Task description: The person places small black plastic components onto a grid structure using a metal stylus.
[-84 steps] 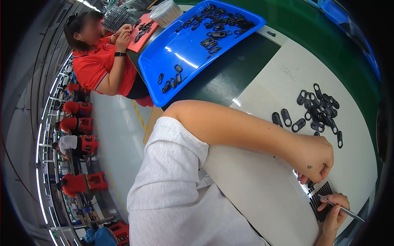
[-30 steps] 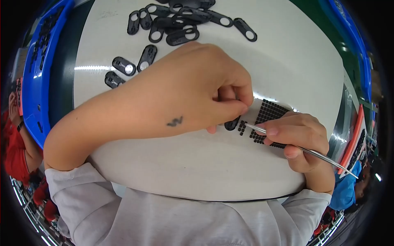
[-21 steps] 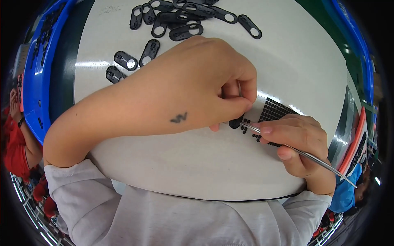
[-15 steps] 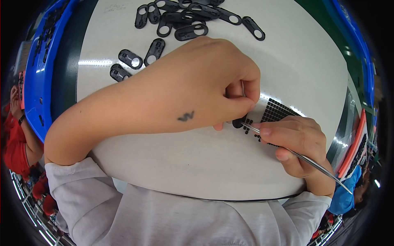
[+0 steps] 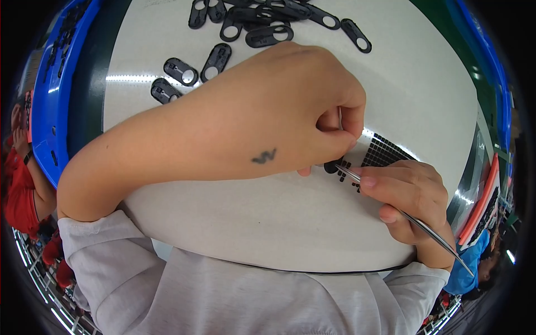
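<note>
My left hand [image 5: 312, 100] reaches across the table with thumb and forefinger pinched together. It holds a black plastic piece, mostly hidden; only the dark rounded end [image 5: 333, 166] shows below the fingers. My right hand [image 5: 410, 192] grips a slender pointed metal tool [image 5: 422, 225] like a pen, and its tip touches or nearly touches that rounded end. Beside the tip lies a sheet of small black squares [image 5: 385, 151], partly covered by my right hand. A few loose-looking squares [image 5: 344, 171] sit at its left edge.
A pile of black oval plastic parts with round holes [image 5: 268, 36] lies at the far side. Several similar parts [image 5: 180, 71] are left of my forearm. Blue bins [image 5: 56, 111] flank the pale table [image 5: 251, 223]. A person in red [image 5: 25, 195] is at far left.
Both hands, the rounded black end and the tool tip appear slightly farther right in the picture. The view has shifted a little; the pinch and the tool grip stay the same.
</note>
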